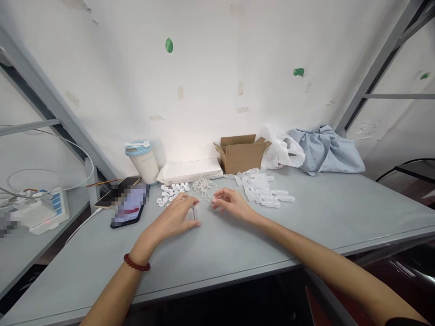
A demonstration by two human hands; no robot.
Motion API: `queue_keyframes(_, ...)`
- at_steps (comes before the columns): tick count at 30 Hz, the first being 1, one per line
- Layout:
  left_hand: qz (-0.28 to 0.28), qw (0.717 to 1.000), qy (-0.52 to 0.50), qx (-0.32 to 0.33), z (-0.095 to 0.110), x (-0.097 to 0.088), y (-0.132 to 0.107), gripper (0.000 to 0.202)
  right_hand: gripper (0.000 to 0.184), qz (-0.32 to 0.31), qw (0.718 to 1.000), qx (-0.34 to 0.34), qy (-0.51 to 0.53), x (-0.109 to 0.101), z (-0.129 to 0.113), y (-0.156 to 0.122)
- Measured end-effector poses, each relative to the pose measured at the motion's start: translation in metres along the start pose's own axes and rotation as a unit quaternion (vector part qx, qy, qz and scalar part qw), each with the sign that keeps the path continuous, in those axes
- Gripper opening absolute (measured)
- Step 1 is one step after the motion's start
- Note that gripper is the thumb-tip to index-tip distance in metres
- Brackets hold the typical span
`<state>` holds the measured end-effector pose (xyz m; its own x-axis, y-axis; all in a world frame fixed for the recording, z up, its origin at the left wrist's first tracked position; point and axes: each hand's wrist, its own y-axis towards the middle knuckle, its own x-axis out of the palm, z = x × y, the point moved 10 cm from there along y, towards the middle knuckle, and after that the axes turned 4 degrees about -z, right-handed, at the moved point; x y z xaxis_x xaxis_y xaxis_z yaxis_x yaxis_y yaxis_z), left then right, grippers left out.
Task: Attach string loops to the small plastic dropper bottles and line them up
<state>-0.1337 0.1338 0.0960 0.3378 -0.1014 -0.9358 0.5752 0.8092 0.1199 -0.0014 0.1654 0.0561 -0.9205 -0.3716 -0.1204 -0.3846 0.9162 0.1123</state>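
On the table (244,244), strings (203,184) lie central, likely for easy reach; my left hand (175,216) gapes, my right hand (233,204) curls, grasp unclear.

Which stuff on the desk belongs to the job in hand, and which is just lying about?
Likely in the job:
white caps, near the left hand
translucent tubes, near the right hand
pale strings, just beyond both

Likely just lying about:
nearer phone
farther phone
lidded cup
white plastic bag
blue cloth bundle

Can't tell: cardboard box, white stack.
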Motion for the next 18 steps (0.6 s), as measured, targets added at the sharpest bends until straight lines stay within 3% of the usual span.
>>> queue_keyframes(18, -0.082, 0.996, -0.007, 0.036, 0.010, 0.013, -0.003, 0.033, 0.022, -0.007, 1.000, -0.005, -0.022, 0.001, -0.001, 0.000)
